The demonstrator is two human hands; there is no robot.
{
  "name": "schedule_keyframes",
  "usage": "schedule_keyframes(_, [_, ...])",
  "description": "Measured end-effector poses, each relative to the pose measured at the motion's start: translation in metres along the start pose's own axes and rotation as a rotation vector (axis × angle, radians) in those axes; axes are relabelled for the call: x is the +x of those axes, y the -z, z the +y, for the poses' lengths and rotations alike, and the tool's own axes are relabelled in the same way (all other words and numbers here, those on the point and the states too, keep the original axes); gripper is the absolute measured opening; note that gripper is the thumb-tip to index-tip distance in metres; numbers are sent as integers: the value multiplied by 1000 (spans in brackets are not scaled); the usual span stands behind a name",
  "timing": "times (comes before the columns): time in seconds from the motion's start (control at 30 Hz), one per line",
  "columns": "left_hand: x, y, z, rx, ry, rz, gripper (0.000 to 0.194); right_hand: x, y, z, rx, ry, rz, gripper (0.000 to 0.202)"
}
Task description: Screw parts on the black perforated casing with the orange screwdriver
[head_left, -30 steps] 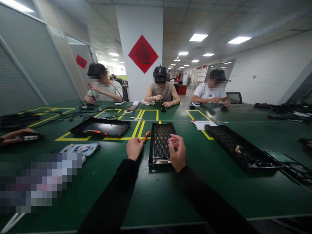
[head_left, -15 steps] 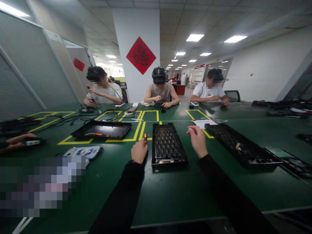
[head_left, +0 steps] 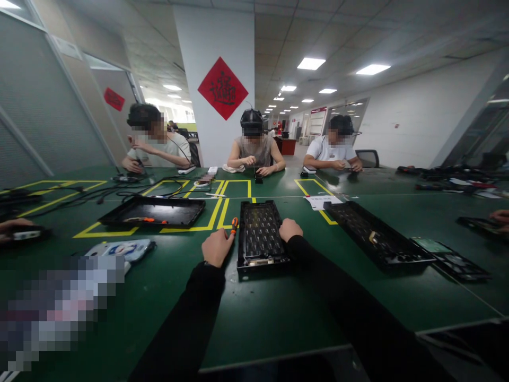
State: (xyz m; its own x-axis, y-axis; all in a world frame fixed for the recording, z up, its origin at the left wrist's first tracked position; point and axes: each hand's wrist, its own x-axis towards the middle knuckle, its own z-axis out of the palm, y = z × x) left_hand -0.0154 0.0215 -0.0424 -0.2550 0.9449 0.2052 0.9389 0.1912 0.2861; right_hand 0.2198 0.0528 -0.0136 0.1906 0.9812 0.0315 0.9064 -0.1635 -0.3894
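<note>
The black rectangular tray (head_left: 263,233) lay back from the green table's (head_left: 246,323) near edge. My left hand (head_left: 217,247), nearly closed, pinched an orange-and-black tool (head_left: 234,225); my right hand (head_left: 291,230) curled at the tray's right side, its grip unclear to me.

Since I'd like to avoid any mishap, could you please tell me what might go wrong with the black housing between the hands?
The orange-handled tool in the left hand is close beside the black housing, so a slip might scratch its wall. The right hand is at the opposite edge; a push there could slide the housing across the green table. The pale piece at its near end might shift if unfastened, which I cannot tell.
</note>
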Motion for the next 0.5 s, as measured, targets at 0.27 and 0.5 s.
schedule_keyframes(0.27, [0,-1,-1,-1,-45,-31,38,-7,-2,2,-28,7,-4,24])
schedule_keyframes(0.5, [0,-2,1,5,-29,-41,40,-8,-5,2,-51,8,24,25])
